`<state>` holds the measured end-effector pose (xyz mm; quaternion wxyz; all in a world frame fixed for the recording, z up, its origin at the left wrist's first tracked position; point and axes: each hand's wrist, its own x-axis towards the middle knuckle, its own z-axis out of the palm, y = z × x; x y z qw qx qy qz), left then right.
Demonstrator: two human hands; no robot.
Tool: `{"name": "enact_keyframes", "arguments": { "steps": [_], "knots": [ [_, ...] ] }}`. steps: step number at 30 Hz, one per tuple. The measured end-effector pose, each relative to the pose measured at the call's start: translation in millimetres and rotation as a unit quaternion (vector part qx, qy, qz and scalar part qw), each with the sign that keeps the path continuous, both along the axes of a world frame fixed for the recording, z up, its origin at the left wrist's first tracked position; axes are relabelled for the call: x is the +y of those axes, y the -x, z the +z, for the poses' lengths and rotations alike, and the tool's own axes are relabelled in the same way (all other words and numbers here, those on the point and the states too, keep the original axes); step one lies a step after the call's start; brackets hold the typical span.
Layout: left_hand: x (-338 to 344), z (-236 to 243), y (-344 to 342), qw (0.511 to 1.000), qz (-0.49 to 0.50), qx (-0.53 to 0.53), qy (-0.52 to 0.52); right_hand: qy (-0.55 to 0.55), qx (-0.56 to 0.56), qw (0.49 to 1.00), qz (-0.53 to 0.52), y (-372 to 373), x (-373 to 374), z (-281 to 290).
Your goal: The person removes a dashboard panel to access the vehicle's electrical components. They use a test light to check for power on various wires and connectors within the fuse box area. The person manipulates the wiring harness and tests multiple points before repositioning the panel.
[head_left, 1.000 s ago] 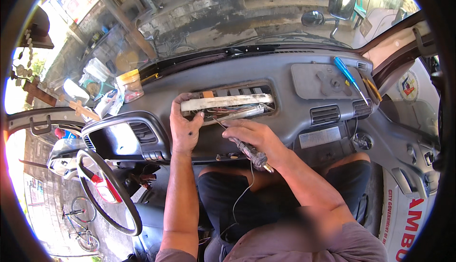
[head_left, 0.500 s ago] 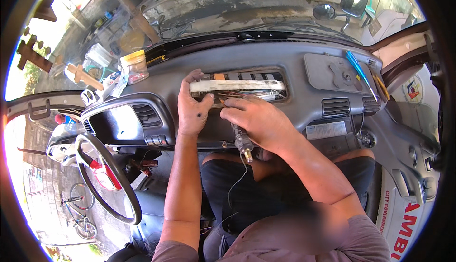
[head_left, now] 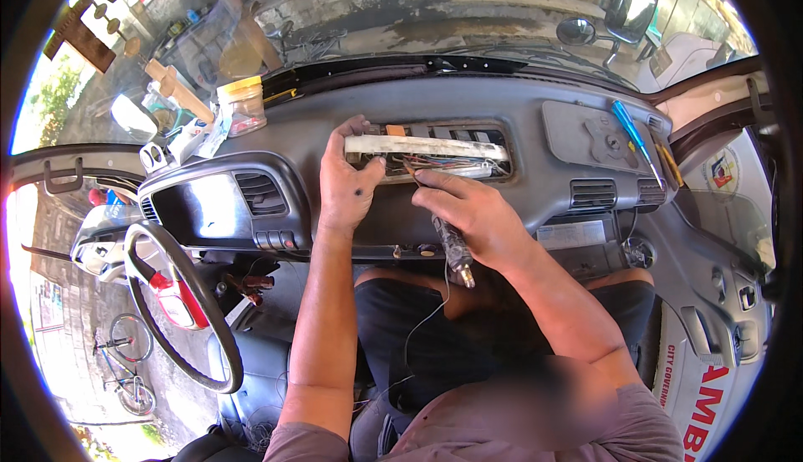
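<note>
Sitting before a rectangular opening in the grey dashboard, facing a white plastic bar lengthwise across it, an orange block and dark relays along its far side, and thin coloured wires along its near side. Gripping the bar at the opening's left end with the left hand, curling fingers over the far edge and setting the thumb near the wires. Holding a slim, dark-wrapped tool in the closed right hand, just nearer than the opening, pointing its brass-coloured end away from it; being unable to tell whether the hidden tip is touching a wire. Trailing a thin pale cord well below the opening. Having a flat grey panel and a blue-handled screwdriver right of the opening, a yellow-lidded clear jar beyond its left end, and a steering wheel farther left and below.
</note>
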<state>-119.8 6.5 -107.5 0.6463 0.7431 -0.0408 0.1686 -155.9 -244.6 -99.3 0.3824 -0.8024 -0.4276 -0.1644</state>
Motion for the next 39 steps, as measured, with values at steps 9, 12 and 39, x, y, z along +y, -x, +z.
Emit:
{"name": "enact_keyframes", "arguments": {
  "steps": [9,12,39],
  "knots": [
    [-1,1,1,1.000,-0.006,-0.011,0.014,0.046,-0.018,0.998,0.029,-11,0,8],
    [-1,1,1,1.000,-0.005,-0.007,0.012,0.059,-0.047,0.997,0.016,-9,5,15],
    [-4,-1,-1,0.998,0.048,0.012,0.032,-0.030,0.079,0.978,0.189,-36,-23,10]
  ]
}}
